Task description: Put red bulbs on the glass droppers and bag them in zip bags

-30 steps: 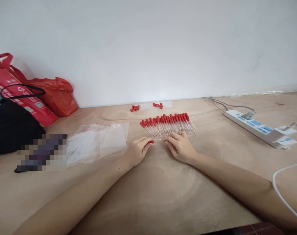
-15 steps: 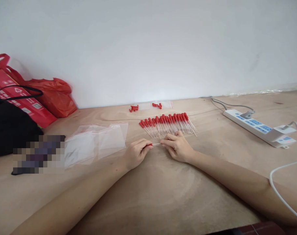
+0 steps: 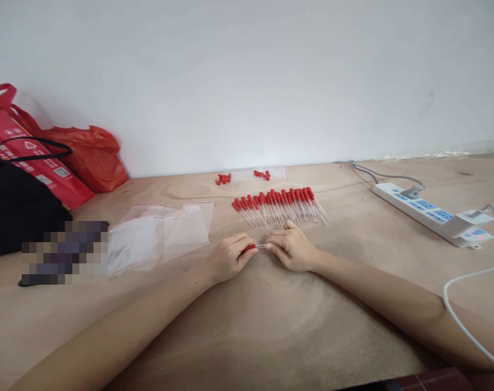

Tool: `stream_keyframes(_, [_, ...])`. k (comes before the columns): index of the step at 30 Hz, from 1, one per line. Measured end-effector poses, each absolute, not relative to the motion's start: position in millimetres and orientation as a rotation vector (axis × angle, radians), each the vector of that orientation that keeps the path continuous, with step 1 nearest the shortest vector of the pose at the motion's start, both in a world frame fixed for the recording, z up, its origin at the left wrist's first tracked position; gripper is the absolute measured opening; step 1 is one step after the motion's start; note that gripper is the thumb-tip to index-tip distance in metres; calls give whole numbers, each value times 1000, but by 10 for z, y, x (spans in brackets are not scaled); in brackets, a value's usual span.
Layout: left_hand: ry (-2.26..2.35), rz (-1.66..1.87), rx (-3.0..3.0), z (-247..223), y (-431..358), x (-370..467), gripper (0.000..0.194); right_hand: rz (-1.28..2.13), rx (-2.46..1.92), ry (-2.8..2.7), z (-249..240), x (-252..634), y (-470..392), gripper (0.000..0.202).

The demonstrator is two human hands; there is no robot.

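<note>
Between my two hands lies a dropper with a red rubber bulb (image 3: 249,248) and a thin clear tube (image 3: 261,246), held level just above the table. My left hand (image 3: 229,256) is closed on the bulb, fingers on top and thumb below. The tube is pinched by my right hand (image 3: 292,247), which hides its far end. Just beyond my hands, a row of finished-looking droppers (image 3: 277,205) lies side by side, red bulbs pointing away and clear tubes towards me.
Loose red bulbs (image 3: 223,178) and a small clear bag (image 3: 277,173) lie near the wall. Flat zip bags (image 3: 185,225) are at left, beside a black bag (image 3: 22,209) and a red plastic bag (image 3: 94,157). A white power strip (image 3: 413,209) with cables is at right.
More of the red bulb now shows at my left fingers, and the bare stretch of tube between my hands is shorter. Both hands stay in nearly the same place.
</note>
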State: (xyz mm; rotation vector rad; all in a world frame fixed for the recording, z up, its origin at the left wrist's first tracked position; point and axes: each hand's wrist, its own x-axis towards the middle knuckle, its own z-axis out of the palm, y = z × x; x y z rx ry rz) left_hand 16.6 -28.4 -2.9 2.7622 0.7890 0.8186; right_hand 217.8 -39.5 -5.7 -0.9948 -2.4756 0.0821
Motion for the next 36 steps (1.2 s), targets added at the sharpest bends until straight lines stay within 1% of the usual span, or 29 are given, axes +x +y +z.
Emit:
stream_keyframes(6, [753,808,2778,-30,-275,170,22,197,-985,-2497,-50,2130,-389,31])
stream_keyframes(12, [803,839,2729,-12,-239,162,21,175,-1038,-2500,-36,2118,-356,31])
stream_keyframes(17, [884,872,2683,-1,-213,99,18,143,-1003,-2455,-20,2178,-328,26])
stream_keyframes(21, [856,869,2712,-18,-202,83,21,-12,-984,-2479,-34,2200,-346,24])
stream_keyframes(24, [867,885,2716,-14,-194,67,17,-125,-997,-2472,-57,2191,-362,21])
stream_keyframes(25, [926,906,2715,-11,-191,55,20,-133,-1026,-2446,-64,2189,-356,20])
stream_keyframes(28, [1246,958,2704,-9,-177,9,48,-100,-1254,-2215,-72,2187,-271,17])
stream_keyframes(29, [1343,950,2698,-13,-170,-6,51,-85,-1358,-2103,-68,2185,-217,16])
stream_keyframes(32, [1435,866,2705,-34,-155,-33,38,-67,-1633,-1833,-35,2152,-2,17])
stream_keyframes(36, [1433,757,2699,-45,-151,-37,25,-45,-1873,-1716,10,2041,272,18])
